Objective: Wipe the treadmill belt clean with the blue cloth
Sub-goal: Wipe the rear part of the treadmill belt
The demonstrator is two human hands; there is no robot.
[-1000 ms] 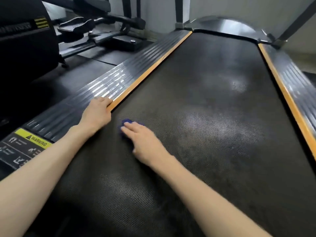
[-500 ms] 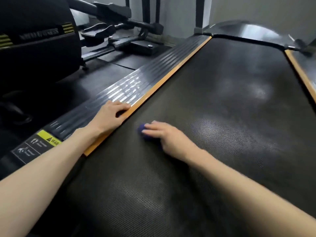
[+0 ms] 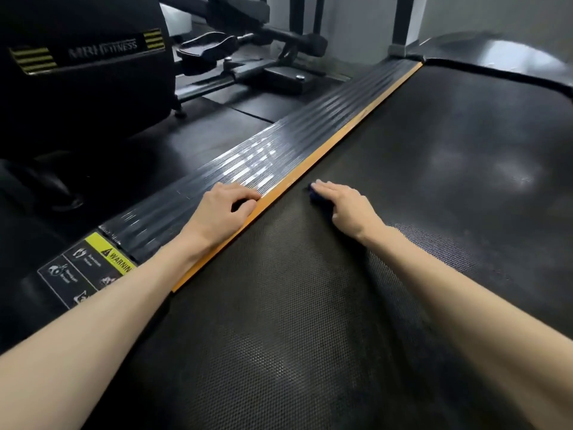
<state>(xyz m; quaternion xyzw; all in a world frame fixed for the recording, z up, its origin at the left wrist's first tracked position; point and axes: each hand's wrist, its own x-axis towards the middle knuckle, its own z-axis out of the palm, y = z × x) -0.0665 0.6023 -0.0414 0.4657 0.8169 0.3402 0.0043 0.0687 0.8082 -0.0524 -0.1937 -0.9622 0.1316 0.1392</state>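
Note:
The black textured treadmill belt [image 3: 387, 290] fills most of the view. My right hand [image 3: 345, 204] lies flat on the belt near its left edge, straight fingers pressing down on the blue cloth [image 3: 313, 193]. Only a small blue corner of the cloth shows under the fingertips. My left hand [image 3: 221, 211] rests on the ribbed left side rail [image 3: 279, 150], its fingers bent over the orange strip [image 3: 341, 135] at the belt's edge.
A yellow warning label [image 3: 102, 262] sits on the near end of the left rail. Another black fitness machine [image 3: 93, 57] with pedals stands on the dark floor to the left. The treadmill's curved front hood [image 3: 496, 57] closes the far end.
The right hand has slid the cloth forward and left along the belt toward the orange strip. The view has shifted to the right; the left hand stays on the rail.

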